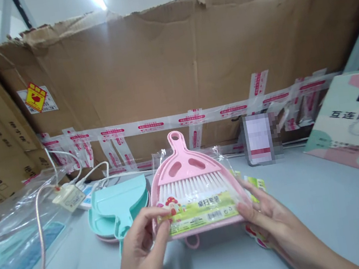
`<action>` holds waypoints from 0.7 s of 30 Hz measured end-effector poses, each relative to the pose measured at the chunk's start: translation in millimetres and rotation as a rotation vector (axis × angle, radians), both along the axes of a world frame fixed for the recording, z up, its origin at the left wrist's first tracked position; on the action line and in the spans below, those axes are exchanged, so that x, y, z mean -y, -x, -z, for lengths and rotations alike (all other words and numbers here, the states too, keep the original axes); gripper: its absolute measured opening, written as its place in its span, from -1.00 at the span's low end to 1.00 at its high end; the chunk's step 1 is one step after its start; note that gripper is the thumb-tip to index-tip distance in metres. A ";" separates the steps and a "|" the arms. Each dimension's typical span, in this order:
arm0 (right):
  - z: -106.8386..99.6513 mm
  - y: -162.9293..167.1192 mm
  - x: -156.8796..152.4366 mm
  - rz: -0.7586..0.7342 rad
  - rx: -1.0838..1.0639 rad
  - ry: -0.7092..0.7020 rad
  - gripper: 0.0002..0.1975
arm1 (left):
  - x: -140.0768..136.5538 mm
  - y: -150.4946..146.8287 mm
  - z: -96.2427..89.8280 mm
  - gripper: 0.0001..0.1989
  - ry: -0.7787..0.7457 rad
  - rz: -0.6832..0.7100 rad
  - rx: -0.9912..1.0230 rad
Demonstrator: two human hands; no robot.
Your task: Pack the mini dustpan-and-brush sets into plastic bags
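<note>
A pink dustpan and brush set (pixel 184 165) in a clear bag stands tilted up in front of me, handle at the top. White bristles show across its middle, above a green printed label with a mushroom figure. My left hand (pixel 145 241) pinches its lower left corner between thumb and fingers. On the lower right edge, my right hand (pixel 265 214) grips it the same way. A pink loop pokes out below the set; what it belongs to is mostly hidden. Behind my right hand, colourful printed cards (pixel 255 182) show in part.
Turquoise dustpans (pixel 118 200) lie stacked left of the set. A white charger (pixel 68 196) with cables and a plastic bag (pixel 19 244) are further left. Cardboard (pixel 169 72) walls the back. A small upright card stand (pixel 258 139) and a printed paper bag (pixel 354 128) stand right.
</note>
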State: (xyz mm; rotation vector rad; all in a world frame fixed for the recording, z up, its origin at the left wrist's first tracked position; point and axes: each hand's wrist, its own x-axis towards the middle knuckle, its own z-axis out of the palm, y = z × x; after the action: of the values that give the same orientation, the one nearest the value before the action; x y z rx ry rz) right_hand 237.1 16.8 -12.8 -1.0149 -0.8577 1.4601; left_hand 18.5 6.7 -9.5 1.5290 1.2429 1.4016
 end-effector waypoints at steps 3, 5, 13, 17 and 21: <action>3.9 -3.3 -1.5 -0.104 -0.002 0.027 -0.48 | 1.9 -3.2 -2.8 -0.83 0.087 0.058 0.130; 5.6 -4.3 -2.1 -0.125 -0.007 0.028 -0.55 | 2.7 -2.9 -2.6 -0.82 0.128 0.102 0.172; 10.4 -5.9 -5.7 -0.190 0.006 -0.020 -0.59 | 0.2 -0.9 1.2 -0.77 0.104 0.231 0.149; 2.2 -15.5 -13.8 -0.128 0.029 0.025 -0.58 | 3.3 -0.6 -1.7 -0.56 0.073 0.377 0.025; -2.9 -60.5 -26.3 0.095 0.154 0.020 -0.67 | 5.5 8.7 -4.9 -0.45 -0.183 0.325 -0.444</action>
State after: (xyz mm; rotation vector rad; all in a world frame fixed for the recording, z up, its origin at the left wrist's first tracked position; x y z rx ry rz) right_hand 297.5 43.1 -9.9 -1.1795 -0.8930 1.3255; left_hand 9.8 1.2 -4.6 2.1442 1.0642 1.0162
